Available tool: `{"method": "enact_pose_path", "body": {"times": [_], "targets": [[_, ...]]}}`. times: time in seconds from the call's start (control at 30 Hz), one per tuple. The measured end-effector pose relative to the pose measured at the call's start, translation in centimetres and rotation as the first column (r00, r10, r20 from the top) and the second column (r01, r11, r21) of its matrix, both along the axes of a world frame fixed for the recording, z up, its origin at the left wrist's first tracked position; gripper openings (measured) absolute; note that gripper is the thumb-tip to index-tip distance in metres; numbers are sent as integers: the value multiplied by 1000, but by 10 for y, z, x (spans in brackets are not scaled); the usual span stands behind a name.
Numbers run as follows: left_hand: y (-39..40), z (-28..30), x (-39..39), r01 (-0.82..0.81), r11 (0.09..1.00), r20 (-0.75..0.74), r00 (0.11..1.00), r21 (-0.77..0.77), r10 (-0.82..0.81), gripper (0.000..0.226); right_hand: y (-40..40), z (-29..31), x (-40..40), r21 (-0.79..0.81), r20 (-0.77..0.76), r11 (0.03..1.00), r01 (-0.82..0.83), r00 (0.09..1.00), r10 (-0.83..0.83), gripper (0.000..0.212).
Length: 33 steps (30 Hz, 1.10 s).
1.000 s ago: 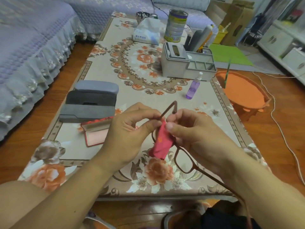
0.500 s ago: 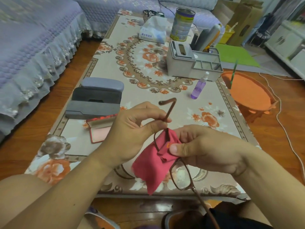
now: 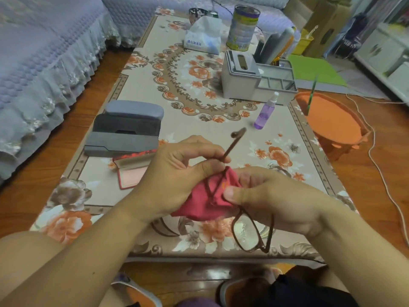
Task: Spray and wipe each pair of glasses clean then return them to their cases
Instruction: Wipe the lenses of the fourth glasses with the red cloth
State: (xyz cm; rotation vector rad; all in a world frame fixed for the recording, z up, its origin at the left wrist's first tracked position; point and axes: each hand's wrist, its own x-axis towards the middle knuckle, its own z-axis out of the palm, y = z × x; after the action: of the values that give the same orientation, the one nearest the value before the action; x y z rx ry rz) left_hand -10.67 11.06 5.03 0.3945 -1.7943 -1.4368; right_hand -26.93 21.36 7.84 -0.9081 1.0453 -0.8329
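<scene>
Floral-clothed bench (image 3: 137, 89), low, beside a lilac sofa. Left hand (image 3: 177, 173): thumb and forefinger pinching one temple of the brown glasses (image 3: 245, 231), held above the bench's near edge. Right hand (image 3: 272, 200): pinching a red cloth (image 3: 205, 200) around the far lens. Open red case (image 3: 132, 169), left of the hands. Three grey cases (image 3: 126, 127), beyond it. Purple spray bottle (image 3: 264, 114), further back.

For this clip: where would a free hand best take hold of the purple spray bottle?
Around the purple spray bottle's body, below the white nozzle, coming from the near right side. It stands upright and alone on the table, with the grey organiser close behind it, so the near side looks open.
</scene>
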Motion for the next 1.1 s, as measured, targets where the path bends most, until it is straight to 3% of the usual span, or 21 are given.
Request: {"method": "enact_pose_path", "body": {"times": [0.1, 0.2, 0.27, 0.4, 0.57, 0.73, 0.93, 1.1], "targets": [[3, -1, -1, 6, 1000, 8, 1000, 10, -6, 12, 0, 3, -5, 29, 40, 995, -99, 994, 98, 24], [5, -5, -3, 28, 1000, 37, 999, 4, -29, 13, -2, 3, -2, 16, -65, 994, -109, 992, 110, 16], [5, -5, -4, 19, 1000, 42, 999, 9, -19, 12, -5, 2, 3, 11, -144, 999, -40, 989, 41, 13], [5, -1, -5, -15, 997, 20, 1000, 81, 14, 11, -6, -2, 9, -39, -182, 985, 168, 968, -172, 34], [2, -2, -6, -71, 996, 10, 997, 61, 71, 11, -1, 0, 14, -122, -203, 942, 313, 921, -332, 21], [6, -5, -7, -142, 988, -4, 990, 56, 143, 12, -2, -1, 11, -147, -389, 954, 261, 872, -298, 31], [7, -9, -10, -163, 986, 9, 987, -30, 163, 21, 1, 3, 5, -125, -248, 945, 303, 912, -326, 30], [5, -15, -9, -151, 985, 21, 988, -87, 153, 18, 0, -3, -2, -204, -391, 947, 248, 866, -311, 27]]}}
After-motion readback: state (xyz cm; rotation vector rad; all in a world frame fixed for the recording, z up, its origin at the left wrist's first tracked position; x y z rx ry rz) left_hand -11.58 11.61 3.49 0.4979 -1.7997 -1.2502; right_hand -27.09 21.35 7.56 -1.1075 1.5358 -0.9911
